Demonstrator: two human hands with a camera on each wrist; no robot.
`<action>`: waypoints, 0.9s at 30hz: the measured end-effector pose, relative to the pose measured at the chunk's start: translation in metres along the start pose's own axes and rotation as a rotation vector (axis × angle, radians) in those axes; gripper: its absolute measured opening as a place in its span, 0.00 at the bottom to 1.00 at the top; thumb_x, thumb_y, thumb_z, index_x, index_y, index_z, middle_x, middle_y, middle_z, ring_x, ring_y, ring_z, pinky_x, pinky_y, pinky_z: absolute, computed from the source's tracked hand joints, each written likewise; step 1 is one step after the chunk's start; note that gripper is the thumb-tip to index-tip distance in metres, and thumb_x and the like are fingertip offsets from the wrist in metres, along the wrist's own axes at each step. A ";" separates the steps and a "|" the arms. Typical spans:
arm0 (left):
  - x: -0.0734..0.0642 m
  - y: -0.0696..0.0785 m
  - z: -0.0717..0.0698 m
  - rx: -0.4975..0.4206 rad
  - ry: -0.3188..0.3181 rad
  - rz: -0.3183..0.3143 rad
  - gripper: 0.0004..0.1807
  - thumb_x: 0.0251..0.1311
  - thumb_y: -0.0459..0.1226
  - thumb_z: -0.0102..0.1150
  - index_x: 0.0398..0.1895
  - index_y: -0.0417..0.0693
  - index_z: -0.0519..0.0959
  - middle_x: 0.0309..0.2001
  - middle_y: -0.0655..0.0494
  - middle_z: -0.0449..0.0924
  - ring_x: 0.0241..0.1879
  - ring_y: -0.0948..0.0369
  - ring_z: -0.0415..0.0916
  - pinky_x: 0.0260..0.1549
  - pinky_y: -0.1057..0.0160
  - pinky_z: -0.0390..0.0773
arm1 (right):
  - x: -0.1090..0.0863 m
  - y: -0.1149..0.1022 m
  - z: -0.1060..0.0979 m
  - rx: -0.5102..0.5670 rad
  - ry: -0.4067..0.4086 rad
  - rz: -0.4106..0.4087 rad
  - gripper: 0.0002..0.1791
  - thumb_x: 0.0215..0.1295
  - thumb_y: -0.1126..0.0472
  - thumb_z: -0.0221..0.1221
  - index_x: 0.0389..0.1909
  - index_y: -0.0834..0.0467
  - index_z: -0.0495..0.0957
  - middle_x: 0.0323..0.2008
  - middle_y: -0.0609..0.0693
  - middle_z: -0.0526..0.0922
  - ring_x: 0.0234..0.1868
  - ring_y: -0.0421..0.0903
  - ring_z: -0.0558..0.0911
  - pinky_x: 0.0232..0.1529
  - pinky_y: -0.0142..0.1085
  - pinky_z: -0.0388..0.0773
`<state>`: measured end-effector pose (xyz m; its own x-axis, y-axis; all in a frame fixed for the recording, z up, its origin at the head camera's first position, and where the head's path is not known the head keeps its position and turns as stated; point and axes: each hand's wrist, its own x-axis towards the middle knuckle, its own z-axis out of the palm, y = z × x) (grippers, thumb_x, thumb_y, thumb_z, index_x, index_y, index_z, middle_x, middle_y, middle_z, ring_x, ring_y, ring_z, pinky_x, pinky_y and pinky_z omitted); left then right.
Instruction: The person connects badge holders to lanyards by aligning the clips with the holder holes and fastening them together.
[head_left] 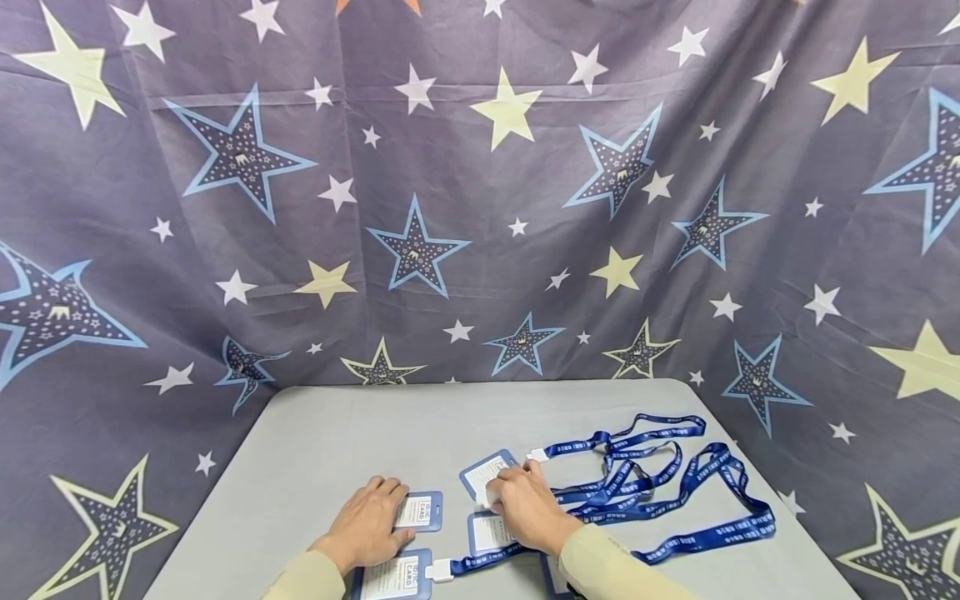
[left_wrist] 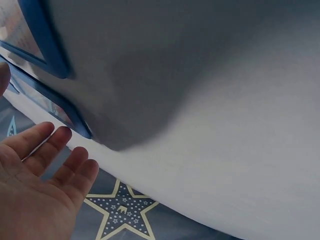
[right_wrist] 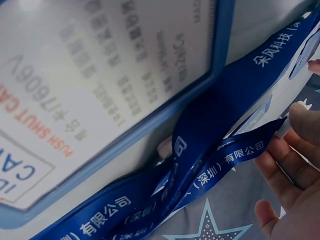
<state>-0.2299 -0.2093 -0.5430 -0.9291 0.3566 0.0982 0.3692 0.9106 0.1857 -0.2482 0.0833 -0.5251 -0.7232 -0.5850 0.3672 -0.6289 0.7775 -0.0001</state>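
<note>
Blue lanyard (right_wrist: 235,157) ends in a white clip (right_wrist: 284,129), which the right hand (head_left: 528,504) pinches between thumb and forefinger. From those fingertips the strap runs off to the right, its long axis roughly crosswise on the table (head_left: 322,433), joining a loose tangle of loops beyond the wrist. It is flat, smooth woven ribbon with a slight sheen, printed with white characters, twisting where the strands cross.

Just beyond the right fingers lies a tilted ID card holder (head_left: 478,477), its long axis slanting away to the right; a second card holder (head_left: 486,535), set sideways, sits partly under the palm. Each is a rounded rectangle with a blue rim around a white printed card.

The left hand's (head_left: 369,521) fingers are extended and loosely relaxed, gripping nothing. Right of their tips, the far-left holder (head_left: 422,511) lies lengthwise left to right, slotted end rightward. Nearer than the thumb, the near-left holder (head_left: 397,577) points the same way, a white connector (head_left: 440,570) at its right end.
</note>
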 end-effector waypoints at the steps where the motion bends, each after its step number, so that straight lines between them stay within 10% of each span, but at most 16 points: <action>1: 0.000 0.000 0.000 0.000 0.000 0.001 0.39 0.56 0.55 0.71 0.64 0.37 0.76 0.63 0.42 0.76 0.66 0.43 0.69 0.68 0.41 0.67 | 0.000 0.000 0.000 0.001 -0.001 0.000 0.08 0.58 0.58 0.72 0.38 0.50 0.86 0.35 0.41 0.84 0.40 0.42 0.80 0.49 0.41 0.67; 27: 0.004 0.001 0.009 0.023 0.027 0.016 0.36 0.57 0.53 0.71 0.61 0.37 0.78 0.58 0.46 0.78 0.61 0.47 0.72 0.65 0.43 0.71 | 0.006 -0.003 0.008 -0.026 0.019 -0.007 0.06 0.58 0.57 0.72 0.34 0.48 0.85 0.33 0.40 0.83 0.40 0.41 0.79 0.48 0.42 0.66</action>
<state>-0.2337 -0.2049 -0.5512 -0.9219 0.3659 0.1272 0.3832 0.9094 0.1615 -0.2531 0.0749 -0.5304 -0.7135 -0.5859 0.3842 -0.6258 0.7795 0.0265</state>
